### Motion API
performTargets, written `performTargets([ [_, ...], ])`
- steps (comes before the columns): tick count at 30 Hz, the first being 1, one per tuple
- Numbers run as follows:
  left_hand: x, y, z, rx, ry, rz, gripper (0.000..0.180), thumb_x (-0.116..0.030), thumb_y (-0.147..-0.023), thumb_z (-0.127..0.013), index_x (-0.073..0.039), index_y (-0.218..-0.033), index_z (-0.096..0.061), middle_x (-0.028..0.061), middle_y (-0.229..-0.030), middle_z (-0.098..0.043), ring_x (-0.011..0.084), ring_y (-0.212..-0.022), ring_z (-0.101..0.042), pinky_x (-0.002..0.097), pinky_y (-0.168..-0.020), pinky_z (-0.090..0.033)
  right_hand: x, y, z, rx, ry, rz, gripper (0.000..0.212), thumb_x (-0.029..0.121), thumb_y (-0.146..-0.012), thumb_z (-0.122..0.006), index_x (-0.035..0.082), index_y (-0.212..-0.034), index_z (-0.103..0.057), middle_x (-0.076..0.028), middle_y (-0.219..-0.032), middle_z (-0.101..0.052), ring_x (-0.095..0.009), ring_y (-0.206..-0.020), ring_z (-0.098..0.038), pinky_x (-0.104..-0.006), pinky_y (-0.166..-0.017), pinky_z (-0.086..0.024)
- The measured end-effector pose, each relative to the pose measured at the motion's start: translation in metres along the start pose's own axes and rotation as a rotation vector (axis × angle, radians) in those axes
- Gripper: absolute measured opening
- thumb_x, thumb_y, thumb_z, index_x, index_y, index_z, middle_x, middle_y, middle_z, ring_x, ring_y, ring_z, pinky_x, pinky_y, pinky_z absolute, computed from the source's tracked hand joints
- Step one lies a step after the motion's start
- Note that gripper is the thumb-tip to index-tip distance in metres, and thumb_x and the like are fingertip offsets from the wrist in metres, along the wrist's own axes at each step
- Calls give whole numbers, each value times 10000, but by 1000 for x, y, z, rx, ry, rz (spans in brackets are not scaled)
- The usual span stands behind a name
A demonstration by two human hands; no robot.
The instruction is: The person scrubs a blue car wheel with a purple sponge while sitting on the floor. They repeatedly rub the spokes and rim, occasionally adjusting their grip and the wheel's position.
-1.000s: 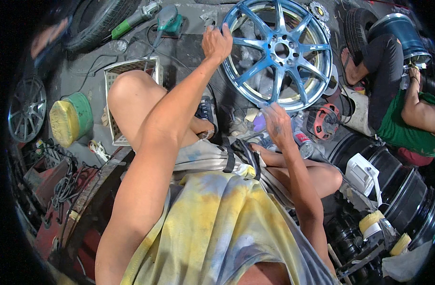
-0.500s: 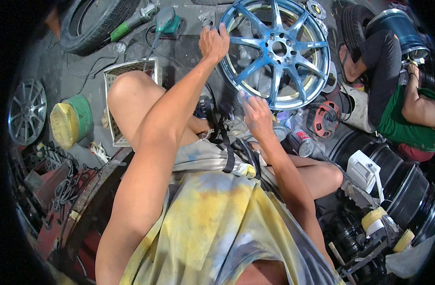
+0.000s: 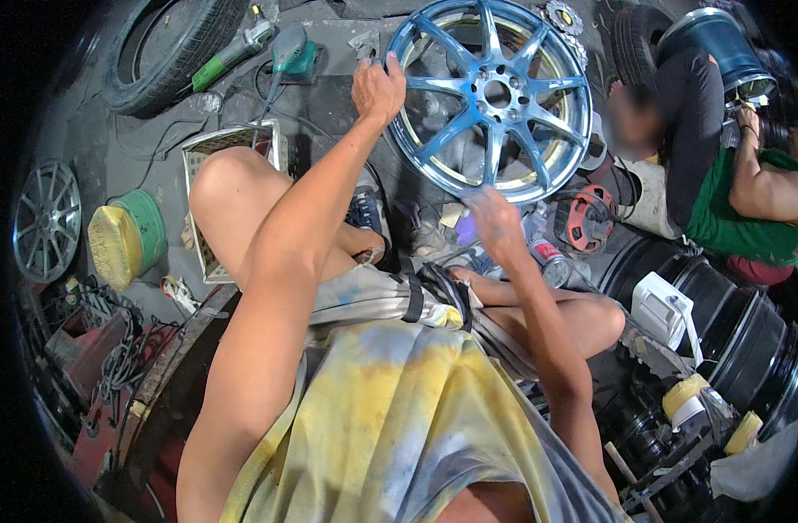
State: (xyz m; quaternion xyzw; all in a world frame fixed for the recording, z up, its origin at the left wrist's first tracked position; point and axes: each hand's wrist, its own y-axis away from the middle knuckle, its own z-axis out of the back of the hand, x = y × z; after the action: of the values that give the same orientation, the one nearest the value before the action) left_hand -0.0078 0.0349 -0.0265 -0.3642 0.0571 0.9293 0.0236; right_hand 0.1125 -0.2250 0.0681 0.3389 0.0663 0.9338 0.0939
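A blue and silver multi-spoke wheel rim [image 3: 475, 105] stands in front of me, its spoked face toward me. My left hand [image 3: 380, 91] is closed on its left edge, with the fingers partly hidden behind the lip. At the lower edge of the rim is my right hand [image 3: 500, 230], its fingertips up against the lip. Motion blurs those fingers, and I cannot make out whether anything is in them.
A tyre [image 3: 159, 61], a green angle grinder [image 3: 229, 57] and a green sander [image 3: 292, 57] lie at the far left. A white crate [image 3: 192, 222] stands by my left knee. Dark rims [image 3: 721, 336] line the right, where a person in a green top [image 3: 721, 205] sits.
My right hand has moved right along the rim's lower edge. The rim and my left hand appear slightly further left in view. The bluish piece earlier at my right fingertips is not distinguishable now.
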Motion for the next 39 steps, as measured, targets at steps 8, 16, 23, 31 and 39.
performTargets([
  [8,2,0,-2,-29,6,-26,605,-428,-1055,-445,102,-1038,-736,282,-1230,-630,447,-1176,-587,520,-1029,-467,-10,16,-1,-22,109,-1,268,-28,-895,-632,0,-1147,-717,-187,-977,-643,-375,-878,-651,-441,-775,-536],
  [16,3,-2,-2,-6,1,-19,603,-431,-1057,-439,92,-1042,-738,286,-1222,-634,449,-1162,-591,525,-1022,-470,-15,19,-4,-98,95,175,305,13,-870,-654,4,-1169,-715,-170,-971,-638,-375,-903,-635,-481,-804,-522],
  [23,3,1,-2,-24,2,-15,599,-428,-1057,-444,96,-1035,-733,275,-1238,-632,432,-1196,-584,520,-1039,-464,-1,15,-2,-150,357,63,167,40,-893,-578,-8,-1000,-696,-173,-931,-621,-365,-897,-643,-460,-802,-477],
  [31,0,2,0,5,11,-5,597,-428,-1057,-446,100,-1070,-724,271,-1273,-617,437,-1226,-569,519,-1046,-462,-2,-4,-17,-105,496,-90,148,113,-899,-610,-2,-878,-700,-208,-889,-654,-416,-804,-656,-537,-731,-475],
  [39,0,2,0,-10,35,-12,610,-437,-1055,-436,99,-1052,-728,284,-1269,-618,458,-1219,-574,537,-1043,-461,1,-10,-12,-32,524,-140,159,102,-902,-594,-19,-884,-695,-258,-897,-697,-449,-797,-694,-531,-702,-542],
])
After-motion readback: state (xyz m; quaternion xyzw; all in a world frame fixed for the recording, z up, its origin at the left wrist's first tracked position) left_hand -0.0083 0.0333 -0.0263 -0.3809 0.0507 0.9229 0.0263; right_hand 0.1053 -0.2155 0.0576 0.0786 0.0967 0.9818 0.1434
